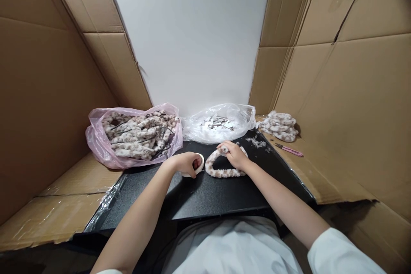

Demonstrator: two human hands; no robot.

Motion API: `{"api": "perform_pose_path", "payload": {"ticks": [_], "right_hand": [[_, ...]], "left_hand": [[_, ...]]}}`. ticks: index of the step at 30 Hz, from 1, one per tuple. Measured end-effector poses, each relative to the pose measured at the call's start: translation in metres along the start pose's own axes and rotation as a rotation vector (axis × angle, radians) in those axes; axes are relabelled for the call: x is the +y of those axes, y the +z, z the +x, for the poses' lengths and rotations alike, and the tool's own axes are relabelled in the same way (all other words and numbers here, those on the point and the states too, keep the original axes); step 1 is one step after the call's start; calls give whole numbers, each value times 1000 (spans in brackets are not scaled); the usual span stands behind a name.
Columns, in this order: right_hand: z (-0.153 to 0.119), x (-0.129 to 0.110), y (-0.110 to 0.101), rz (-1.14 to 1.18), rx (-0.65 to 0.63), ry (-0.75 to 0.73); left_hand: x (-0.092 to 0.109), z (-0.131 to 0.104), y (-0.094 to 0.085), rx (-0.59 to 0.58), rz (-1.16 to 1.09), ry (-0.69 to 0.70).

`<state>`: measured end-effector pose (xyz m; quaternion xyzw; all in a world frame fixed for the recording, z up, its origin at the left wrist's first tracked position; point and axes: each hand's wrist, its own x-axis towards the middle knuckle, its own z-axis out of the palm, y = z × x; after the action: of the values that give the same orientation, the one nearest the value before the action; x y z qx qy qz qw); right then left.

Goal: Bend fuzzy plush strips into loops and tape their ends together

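A white and brown fluffy loop [221, 173], roughly triangular, lies on the black tabletop [205, 199]. My right hand [236, 154] grips its top part, fingers closed round the fluffy strip. Just left of the loop, my left hand [189, 163] holds a roll of white tape [201, 165], with fingers curled through its ring. A small gap separates the roll from the loop.
A pink bag [105, 160] of fluffy strips with dark wires stands back left. Behind the loop is a clear bag [199, 130] of small metallic pieces. On cardboard at right are stacked fluffy loops [281, 125] and pink snips [290, 150]. Cardboard walls [353, 107] flank the table.
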<state>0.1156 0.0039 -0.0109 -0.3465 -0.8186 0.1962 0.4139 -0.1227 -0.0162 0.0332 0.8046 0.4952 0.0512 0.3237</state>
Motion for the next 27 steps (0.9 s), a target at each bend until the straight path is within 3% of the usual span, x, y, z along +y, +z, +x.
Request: {"api": "perform_pose_path", "payload": {"ticks": [9,24,27], "right_hand": [[-1,-1,-1,1,-14,-13],[-1,-3,0,-10,-29,-21],[-1,-5,1,-34,-55,-38]], "left_hand": [[-7,16,6,249,105,59],[-10,25,15,405,188,-30],[-4,24,18,559,203,-14]]}}
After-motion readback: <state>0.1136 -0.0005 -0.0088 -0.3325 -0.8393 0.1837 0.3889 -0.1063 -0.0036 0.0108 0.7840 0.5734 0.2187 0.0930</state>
